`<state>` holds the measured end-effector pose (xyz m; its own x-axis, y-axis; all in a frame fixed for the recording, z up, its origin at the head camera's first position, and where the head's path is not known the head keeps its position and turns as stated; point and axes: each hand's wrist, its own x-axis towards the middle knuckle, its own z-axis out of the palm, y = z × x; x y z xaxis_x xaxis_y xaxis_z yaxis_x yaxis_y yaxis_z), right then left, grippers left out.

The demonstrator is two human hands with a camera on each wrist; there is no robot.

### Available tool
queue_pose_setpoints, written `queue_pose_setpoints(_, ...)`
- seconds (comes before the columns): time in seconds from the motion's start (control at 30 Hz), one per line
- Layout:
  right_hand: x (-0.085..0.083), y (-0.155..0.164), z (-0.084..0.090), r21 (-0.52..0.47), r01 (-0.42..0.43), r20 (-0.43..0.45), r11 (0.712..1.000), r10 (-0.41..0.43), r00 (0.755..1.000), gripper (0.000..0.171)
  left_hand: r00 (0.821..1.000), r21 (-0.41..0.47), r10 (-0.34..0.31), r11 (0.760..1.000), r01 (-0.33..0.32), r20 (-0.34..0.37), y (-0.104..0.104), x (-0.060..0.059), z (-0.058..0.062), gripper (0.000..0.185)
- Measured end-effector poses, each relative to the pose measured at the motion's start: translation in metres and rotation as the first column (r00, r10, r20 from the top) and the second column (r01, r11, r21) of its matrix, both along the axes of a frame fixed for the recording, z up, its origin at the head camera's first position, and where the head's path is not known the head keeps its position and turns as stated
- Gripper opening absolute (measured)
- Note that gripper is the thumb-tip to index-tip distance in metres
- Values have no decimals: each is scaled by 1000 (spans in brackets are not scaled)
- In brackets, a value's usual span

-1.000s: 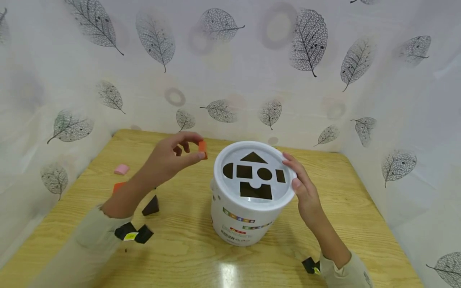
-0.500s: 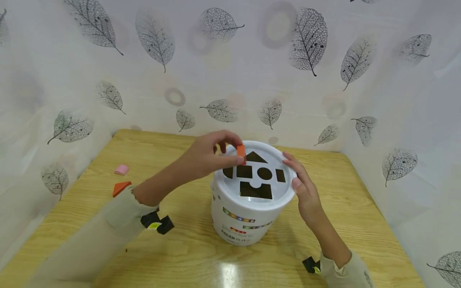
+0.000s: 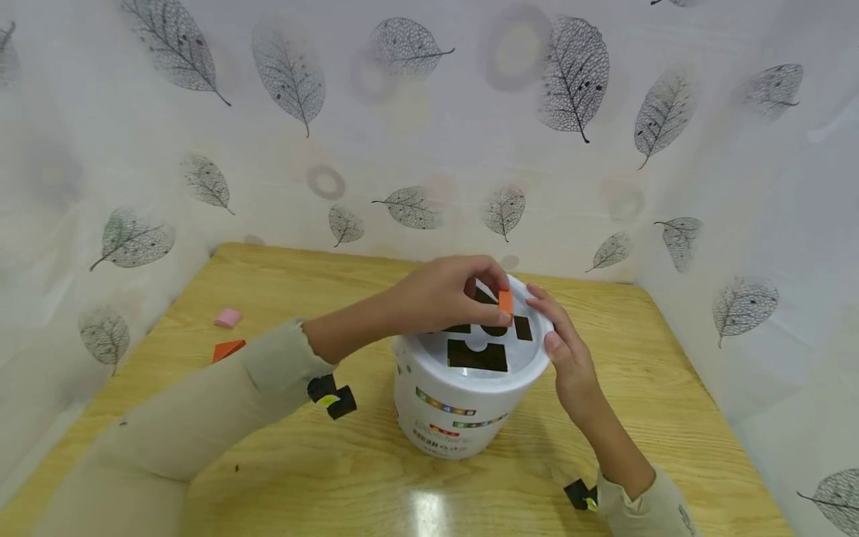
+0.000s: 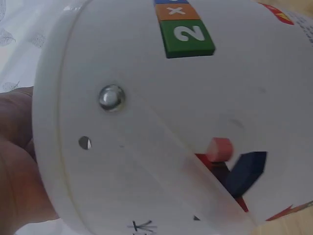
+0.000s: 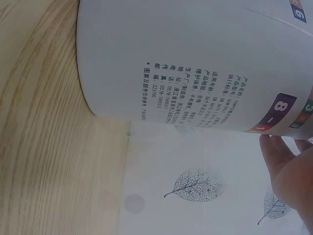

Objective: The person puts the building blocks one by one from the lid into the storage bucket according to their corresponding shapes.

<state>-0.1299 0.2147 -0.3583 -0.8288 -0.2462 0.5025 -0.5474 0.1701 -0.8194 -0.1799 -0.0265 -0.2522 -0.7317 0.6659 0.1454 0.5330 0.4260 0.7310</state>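
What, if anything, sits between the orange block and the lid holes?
Nothing visible does. The left hand pinches the orange block just above the lid, beside the small rectangular hole. The right hand rests on the lid's rim, clear of the holes. The left hand hides some of the holes.

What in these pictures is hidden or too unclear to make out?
- Head view: left hand covers several lid cutouts.
- Head view: orange block partly hidden by fingers.
- Right wrist view: bucket print too small; right hand cut off by the edge.
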Motion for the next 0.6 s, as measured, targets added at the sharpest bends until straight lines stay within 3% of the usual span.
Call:
queue_pose_setpoints(0.17,0,1,-1,3,-5,16,1000,5,1000,47,999,-53,-43,998,43,-6,13,-1,3,34)
queue_pose_setpoints(0.3,-1,2,-1,21,-22,34,1000,21,999,48,999,-98,-40,995,37,-29,21,-2,1,33)
queue_pose_setpoints(0.6,0,2,-1,13,-30,42,999,30,999,49,999,-104,-43,994,41,-16,27,-1,1,33)
